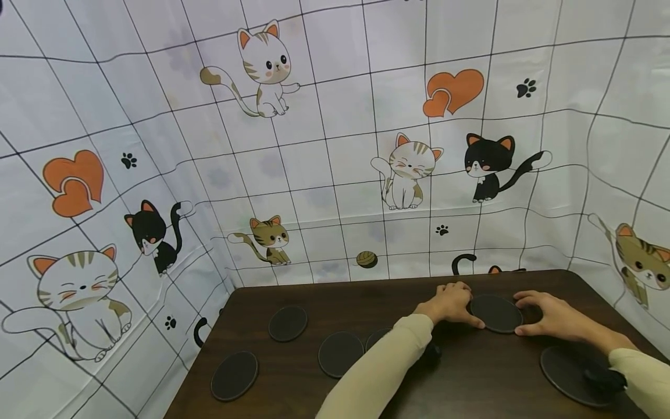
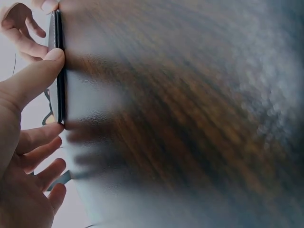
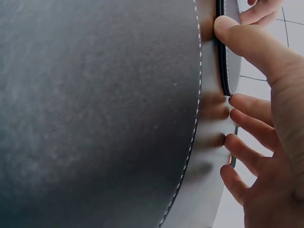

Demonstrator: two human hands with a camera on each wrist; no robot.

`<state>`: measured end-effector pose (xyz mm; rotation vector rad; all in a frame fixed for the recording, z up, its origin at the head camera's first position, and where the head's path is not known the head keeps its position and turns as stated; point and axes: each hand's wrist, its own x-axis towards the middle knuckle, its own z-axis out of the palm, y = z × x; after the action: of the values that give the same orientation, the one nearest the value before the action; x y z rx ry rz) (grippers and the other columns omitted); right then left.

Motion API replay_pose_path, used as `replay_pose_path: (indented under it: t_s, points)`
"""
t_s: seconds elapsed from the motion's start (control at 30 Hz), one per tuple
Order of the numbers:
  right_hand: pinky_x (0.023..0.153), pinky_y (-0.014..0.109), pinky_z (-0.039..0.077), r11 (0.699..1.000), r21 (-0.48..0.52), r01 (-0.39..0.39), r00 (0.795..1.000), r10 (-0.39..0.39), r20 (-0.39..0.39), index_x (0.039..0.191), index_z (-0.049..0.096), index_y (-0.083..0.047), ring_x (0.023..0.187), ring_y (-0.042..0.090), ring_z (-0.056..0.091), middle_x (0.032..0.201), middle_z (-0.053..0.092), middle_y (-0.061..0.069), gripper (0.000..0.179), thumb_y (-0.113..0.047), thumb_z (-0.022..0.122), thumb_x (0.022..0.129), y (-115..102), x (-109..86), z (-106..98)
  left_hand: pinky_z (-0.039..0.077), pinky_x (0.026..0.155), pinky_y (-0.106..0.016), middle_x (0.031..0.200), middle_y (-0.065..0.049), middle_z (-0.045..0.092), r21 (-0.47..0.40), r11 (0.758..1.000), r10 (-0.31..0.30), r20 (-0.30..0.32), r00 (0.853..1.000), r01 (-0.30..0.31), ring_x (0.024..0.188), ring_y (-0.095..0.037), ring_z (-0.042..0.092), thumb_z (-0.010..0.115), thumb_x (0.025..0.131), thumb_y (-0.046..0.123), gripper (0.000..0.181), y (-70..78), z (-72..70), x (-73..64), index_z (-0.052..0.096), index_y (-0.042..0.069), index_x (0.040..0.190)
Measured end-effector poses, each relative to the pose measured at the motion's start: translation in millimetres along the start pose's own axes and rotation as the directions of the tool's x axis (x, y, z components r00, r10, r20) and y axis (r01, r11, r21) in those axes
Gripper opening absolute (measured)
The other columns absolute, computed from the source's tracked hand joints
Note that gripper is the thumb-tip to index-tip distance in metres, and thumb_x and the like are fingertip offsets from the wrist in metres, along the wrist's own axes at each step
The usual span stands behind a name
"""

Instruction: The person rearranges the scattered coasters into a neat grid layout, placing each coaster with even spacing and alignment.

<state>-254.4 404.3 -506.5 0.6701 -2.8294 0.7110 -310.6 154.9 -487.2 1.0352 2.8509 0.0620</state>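
While your left hand (image 1: pixel 445 304) and right hand (image 1: pixel 555 319), half-curled, pinch a disc (image 1: pixel 496 313) at one o'clock, four others (image 1: pixel 234 376) already lie flat toward nine; releasing this one apparently remains.

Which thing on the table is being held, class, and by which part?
The dark round mat, held by its rim: the person's left hand pinches its left side, the right hand its right side.

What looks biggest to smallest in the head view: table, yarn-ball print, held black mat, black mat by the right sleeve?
Table
Nearer black mat, by the right sleeve, partly hidden
Held black mat
Yarn-ball print
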Motion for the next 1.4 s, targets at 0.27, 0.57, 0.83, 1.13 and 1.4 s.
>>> replay_pose_path:
  t_s: [0.27,0.57,0.83,1.13,1.4]
  points:
    - [0.077,0.059,0.039,0.999,0.051,0.012,1.0,-0.011,-0.003,0.106,0.062,-0.003,0.11,0.045,0.044,0.124,0.049,0.02,0.058,-0.042,0.081,0.067,-0.4,-2.3,1.8,0.027,0.094,-0.029,0.133,0.022,0.033,0.014,1.0,0.021,0.003,1.0,-0.021,0.12,-0.003,0.033,0.059,0.071,0.07,0.063,-5.9,5.0,0.7,0.053,0.037,0.123]
    - [0.078,0.058,0.04,0.989,0.145,0.009,1.0,-0.008,-0.011,0.114,0.059,-0.006,0.114,0.033,0.044,0.129,0.046,0.016,0.054,-0.032,0.08,0.072,-13.7,-4.7,-2.2,0.027,0.099,-0.034,0.131,0.02,0.036,-0.003,0.998,0.067,-0.11,0.992,-0.067,0.12,-0.003,0.036,0.058,0.065,0.076,0.067,-18.2,-5.0,-10.7,0.055,0.035,0.118]
    - [0.081,0.031,0.039,0.986,0.162,0.035,0.996,-0.022,-0.083,0.118,0.058,-0.015,0.113,0.006,0.042,0.13,0.048,0.008,0.052,-0.025,0.08,0.073,-23.4,-4.9,-5.7,0.026,0.101,-0.033,0.13,0.02,0.038,-0.026,0.996,0.073,-0.21,0.975,-0.08,0.12,-0.001,0.035,0.057,0.064,0.078,0.069,-22.9,-20.0,-27.4,0.057,0.034,0.117]
    - [0.084,0.019,0.028,0.949,0.296,0.109,0.989,-0.072,-0.132,0.126,0.053,-0.019,0.121,0.003,0.036,0.134,0.046,0.002,0.06,-0.014,0.08,0.073,-53.0,2.7,0.6,0.028,0.098,-0.032,0.128,0.019,0.041,-0.071,0.996,0.025,-0.318,0.948,-0.05,0.121,-0.001,0.034,0.055,0.064,0.079,0.067,-37.0,-15.6,-72.2,0.061,0.03,0.11]
    - [0.08,0.017,0.033,0.963,0.243,0.119,0.987,-0.089,-0.132,0.128,0.052,-0.021,0.124,0.002,0.032,0.135,0.044,-0.003,0.064,-0.02,0.082,0.071,-72.8,14.6,3.3,0.029,0.098,-0.032,0.13,0.016,0.041,-0.082,0.995,0.016,-0.372,0.928,-0.05,0.121,-0.001,0.035,0.054,0.066,0.078,0.066,-48.2,-11.9,-95.7,0.062,0.028,0.109]
